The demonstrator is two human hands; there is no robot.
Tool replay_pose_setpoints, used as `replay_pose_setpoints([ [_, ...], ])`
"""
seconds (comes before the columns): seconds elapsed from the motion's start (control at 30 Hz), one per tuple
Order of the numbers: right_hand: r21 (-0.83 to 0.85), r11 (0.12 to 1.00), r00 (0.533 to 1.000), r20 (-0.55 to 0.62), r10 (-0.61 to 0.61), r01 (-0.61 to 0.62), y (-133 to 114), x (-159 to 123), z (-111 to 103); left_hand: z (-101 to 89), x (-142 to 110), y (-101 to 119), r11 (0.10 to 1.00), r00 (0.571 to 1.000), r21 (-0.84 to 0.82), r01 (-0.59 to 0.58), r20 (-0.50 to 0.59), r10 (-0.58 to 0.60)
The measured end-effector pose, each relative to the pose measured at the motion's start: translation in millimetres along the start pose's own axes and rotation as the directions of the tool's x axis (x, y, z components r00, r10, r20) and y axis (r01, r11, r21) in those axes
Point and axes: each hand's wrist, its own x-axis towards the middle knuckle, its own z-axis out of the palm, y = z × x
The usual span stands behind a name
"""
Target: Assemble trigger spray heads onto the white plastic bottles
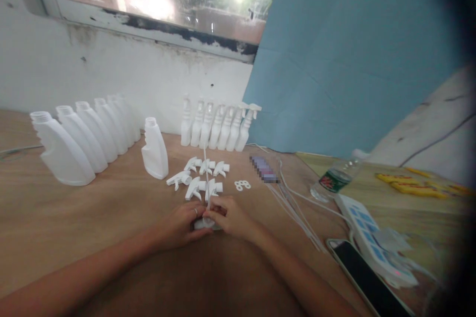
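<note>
The left forearm point(122, 257) and right forearm point(286, 263) converge; the left hand point(184, 223) curves close beside the right hand point(229, 215), whose fingertips point(208, 214) seem pinched, though blurred.

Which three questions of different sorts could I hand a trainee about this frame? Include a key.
1. How many loose spray heads lie in the group on the table?
2. True or false: the right hand is holding the black phone.
3. Who wears the ring? A) neither hand B) the left hand C) both hands

Key
1. Six.
2. False; its fingers are at the lower part of the thin white tube, and the black phone lies apart.
3. B.
</note>
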Motion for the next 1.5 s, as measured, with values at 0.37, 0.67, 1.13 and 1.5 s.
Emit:
replay_pose_setpoints([
  [0.37, 0.237, 0.966, 0.992, -0.098, -0.082, 0.103, 35, -20, -6, -2.1, -4, 2, 0.999, 0.997, 0.019, 0.045, -0.067, -0.043],
  [0.67, 0.709, 0.704, 0.942, -0.26, 0.21, 0.039, 39, -19, -30, -58.0, -5, -38, 0.938, 0.687, 0.302, 0.171, -0.719, 0.107],
  [1.13, 0.9, 0.27, 0.78, -0.433, 0.452, 0.343, 81, -12, -88, -88.8, 3, -116, 0.868, 0.47, -0.259, 0.423, -0.756, -0.455],
  [1.5, 0.915, 0.254, 0.845, -0.392, 0.364, 0.315, 75, -15, -89, -105.6, -6, -101, 0.762, 0.438, -0.647, 0.014, -0.681, -0.586],
])
